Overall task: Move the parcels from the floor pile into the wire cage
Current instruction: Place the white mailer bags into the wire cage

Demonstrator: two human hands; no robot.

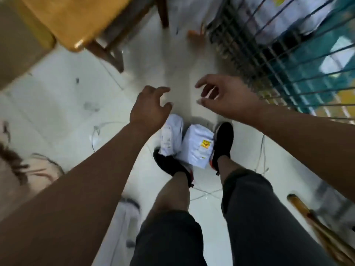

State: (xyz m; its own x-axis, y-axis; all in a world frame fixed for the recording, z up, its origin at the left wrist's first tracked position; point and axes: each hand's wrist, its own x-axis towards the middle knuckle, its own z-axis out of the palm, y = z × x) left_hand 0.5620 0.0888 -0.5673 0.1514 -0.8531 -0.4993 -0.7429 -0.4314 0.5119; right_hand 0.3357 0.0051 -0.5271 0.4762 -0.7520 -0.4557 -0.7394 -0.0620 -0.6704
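A pale tiled floor (63, 96) is seen from above, with a wooden table (76, 22) at the upper left and a wire cage (278, 60) at the upper right. Packages (278, 20) are seen through the cage bars, so part of the load is judged to be in place already.

Two parcels are found on the floor, side by side and touching: a plain parcel (172, 137) and a labelled parcel (197, 148) with a yellow sticker. They are set between the person's black shoes, the plain one at the toe of the left shoe (171, 166) and the labelled one just beside the right shoe (223, 144). This placement is judged to keep them straight under the body for a two-handed pickup.

Both hands are held out in front, above the floor. The left hand (149, 108) is empty, its fingers spread and loosely curled. The right hand (226, 95) is likewise empty and relaxed, with thumb and fingers apart. Nothing is grasped by either.

The plain parcel is partly covered in view by the left wrist, and both parcels lie nearer the body than the fingertips. The right hand is held near the cage's lower bars. The picture is blurred, so the direction of the reach cannot be told.
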